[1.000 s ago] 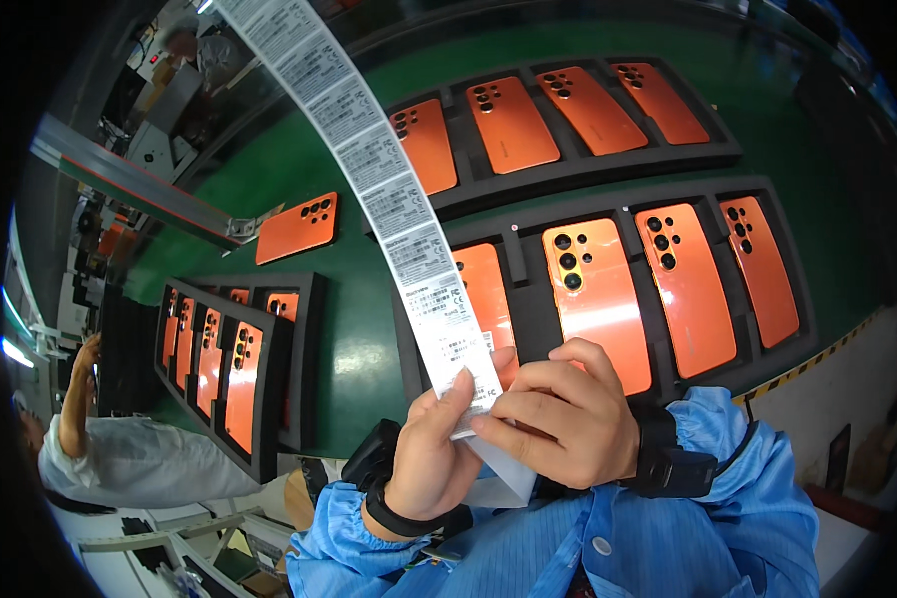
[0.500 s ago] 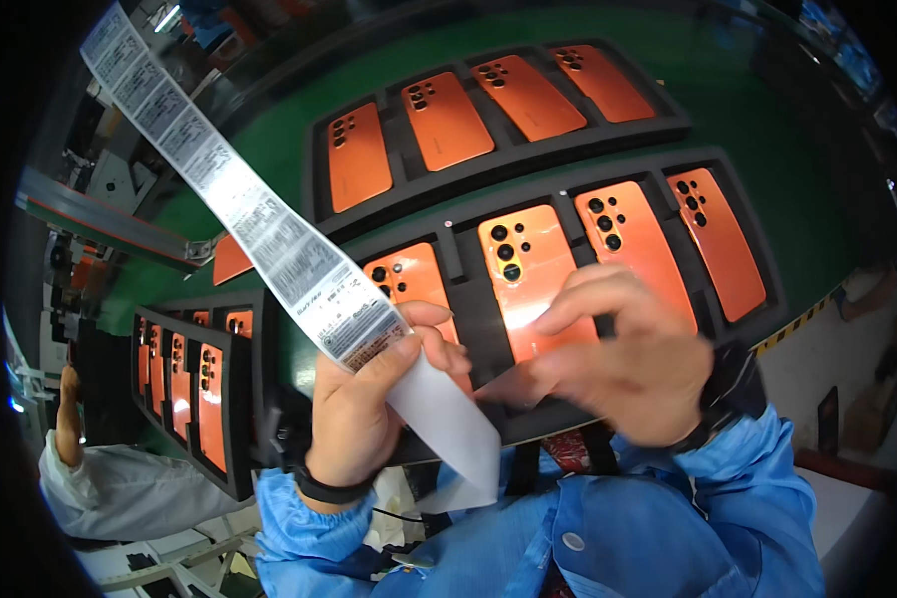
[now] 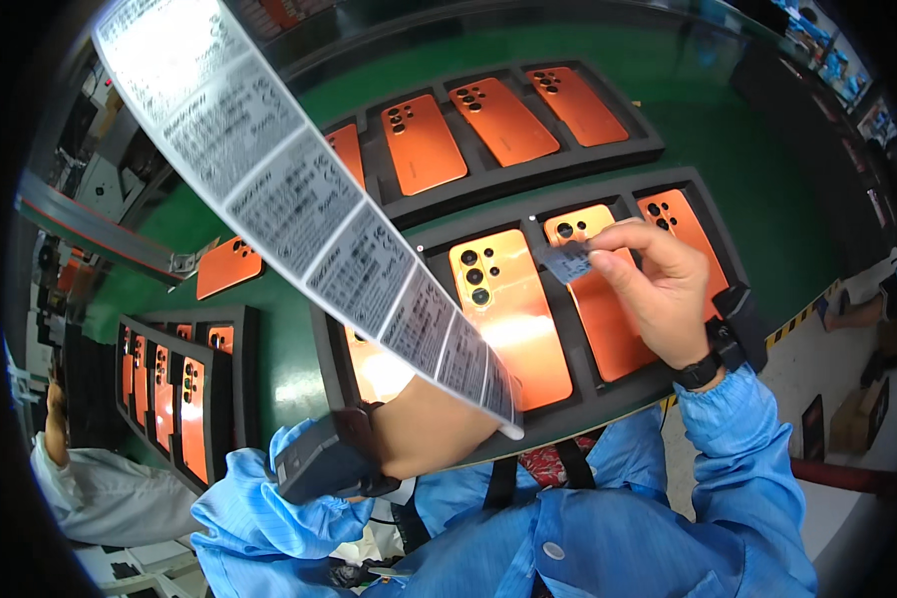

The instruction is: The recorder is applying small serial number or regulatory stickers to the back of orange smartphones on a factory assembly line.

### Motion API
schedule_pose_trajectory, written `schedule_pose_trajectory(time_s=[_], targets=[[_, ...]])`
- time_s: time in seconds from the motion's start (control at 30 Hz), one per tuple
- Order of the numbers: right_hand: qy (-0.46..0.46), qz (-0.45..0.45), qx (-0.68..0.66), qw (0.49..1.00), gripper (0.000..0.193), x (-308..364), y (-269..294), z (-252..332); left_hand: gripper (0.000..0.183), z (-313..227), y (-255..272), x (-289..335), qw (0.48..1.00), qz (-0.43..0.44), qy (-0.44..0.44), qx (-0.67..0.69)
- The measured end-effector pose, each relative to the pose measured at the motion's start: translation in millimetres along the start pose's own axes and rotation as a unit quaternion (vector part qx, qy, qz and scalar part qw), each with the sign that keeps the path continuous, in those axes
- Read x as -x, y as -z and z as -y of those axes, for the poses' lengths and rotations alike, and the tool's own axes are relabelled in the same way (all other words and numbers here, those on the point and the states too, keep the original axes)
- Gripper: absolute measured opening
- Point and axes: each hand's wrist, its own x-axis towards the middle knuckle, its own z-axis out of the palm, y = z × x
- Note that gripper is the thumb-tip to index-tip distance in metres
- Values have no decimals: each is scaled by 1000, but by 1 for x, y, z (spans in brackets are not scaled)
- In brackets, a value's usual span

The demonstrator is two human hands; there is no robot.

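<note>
My right hand pinches a small dark-printed label between thumb and fingertips, held over the top of an orange phone in the near tray. My left hand is mostly behind a long strip of printed labels, its fingers hidden; the strip is held up there and slants to the upper left. Beside that phone lies another orange phone, its back and cameras facing up. A third phone is partly covered by the strip and my left hand.
Behind the near dark foam tray stands a far tray of orange phones on a green surface. To the left are a loose phone and a tilted tray of phones, with another person's white sleeve nearby.
The label strip has swung closer and now covers my left hand's fingers. My right hand has moved up and right, carrying a small label away from the strip.
</note>
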Motion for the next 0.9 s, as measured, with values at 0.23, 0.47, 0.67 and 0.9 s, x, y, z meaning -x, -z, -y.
schedule_pose_trajectory(time_s=[0.23, 0.47, 0.67, 0.9], targets=[[-73, 40, -20, 996, 11, -3, -3, -30, 15, -8, -27, 0, 938, -182, -132, -265], [-152, 58, -111, 980, 11, -5, -1, -32, 12, 28, -53, 4, 992, -103, -63, -40], [-313, 21, -265, 912, 10, -7, 14, -46, 28, 5, 16, -26, 979, -125, -75, -139], [-341, 9, -322, 883, 10, -11, 17, -45, 6, 41, 22, -57, 916, -376, 51, 133]])
